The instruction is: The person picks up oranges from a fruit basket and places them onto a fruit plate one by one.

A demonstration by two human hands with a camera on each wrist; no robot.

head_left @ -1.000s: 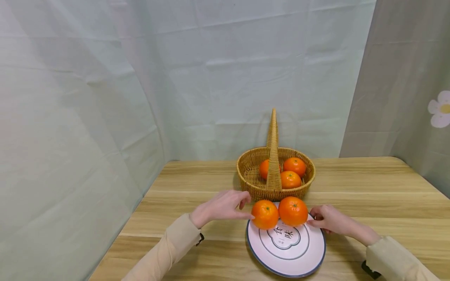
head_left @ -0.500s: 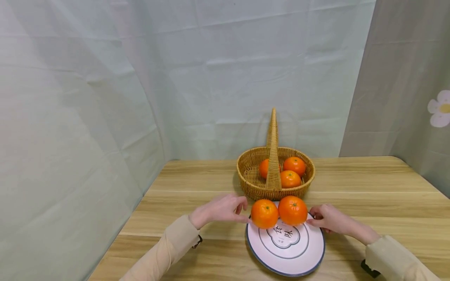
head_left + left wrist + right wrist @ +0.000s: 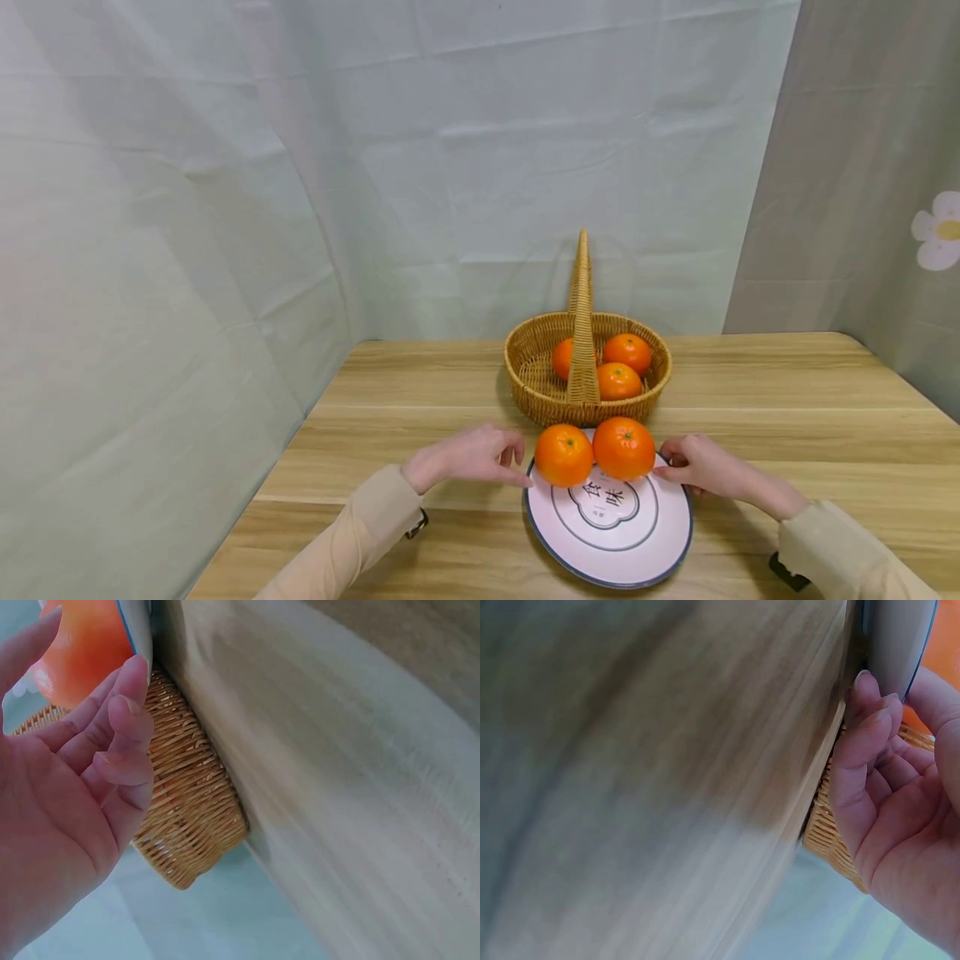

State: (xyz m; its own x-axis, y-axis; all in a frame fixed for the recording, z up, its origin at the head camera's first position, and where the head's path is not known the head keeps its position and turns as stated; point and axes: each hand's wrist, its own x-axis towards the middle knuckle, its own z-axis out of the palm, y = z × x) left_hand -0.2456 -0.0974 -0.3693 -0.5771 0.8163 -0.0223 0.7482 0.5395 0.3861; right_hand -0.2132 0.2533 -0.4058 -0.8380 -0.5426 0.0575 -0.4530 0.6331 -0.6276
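Note:
Two oranges, a left one (image 3: 563,456) and a right one (image 3: 624,448), sit side by side on the far part of a white plate (image 3: 622,562) with a blue rim and dark printed characters. At the plate's left rim is my left hand (image 3: 474,455), its thumb tip at the edge. In the left wrist view, a gap shows between that hand's thumb and loosely bent fingers (image 3: 127,724). My right hand (image 3: 708,468) grips the plate's right rim, thumb above and curled fingers (image 3: 866,742) under the edge.
Directly behind the plate stands a woven basket (image 3: 536,404) with a tall handle. Three oranges (image 3: 619,382) lie in it. The wooden table (image 3: 420,379) meets pale cloth hangings (image 3: 480,183) at the back and left.
My left hand has drawn back from the left orange and come down to the plate's left rim. The right hand, plate and oranges have kept nearly the same places.

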